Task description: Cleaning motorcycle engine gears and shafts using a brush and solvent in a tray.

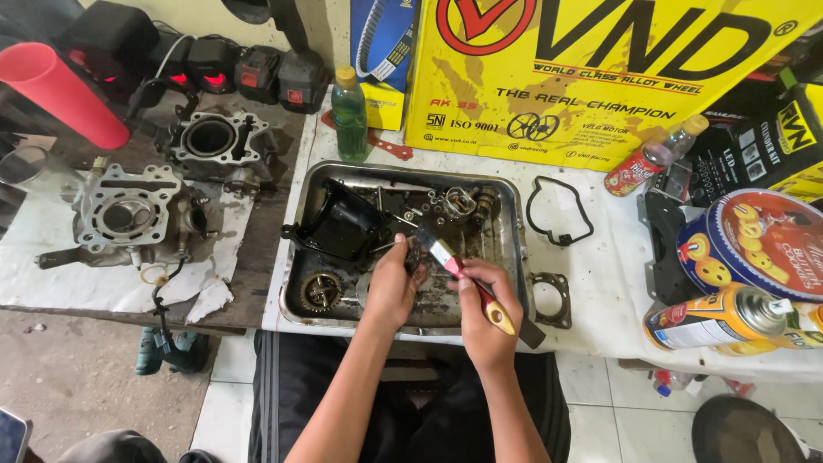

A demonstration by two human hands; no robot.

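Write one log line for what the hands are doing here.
left hand: holds small part over metal tray | right hand: grips paintbrush, bristles at part | black cover in tray

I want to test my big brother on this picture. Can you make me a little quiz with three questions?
1. True or false: the right hand holds a paintbrush with a red and yellow handle.
2. Where is the left hand working?
A. Over the metal tray
B. On the green bottle
C. On the round biscuit tin
3. Fill in the missing word: the black rubber gasket lies on the white table to the ____ of the tray, as the picture shows it.

Key: 1 true; 2 A; 3 right
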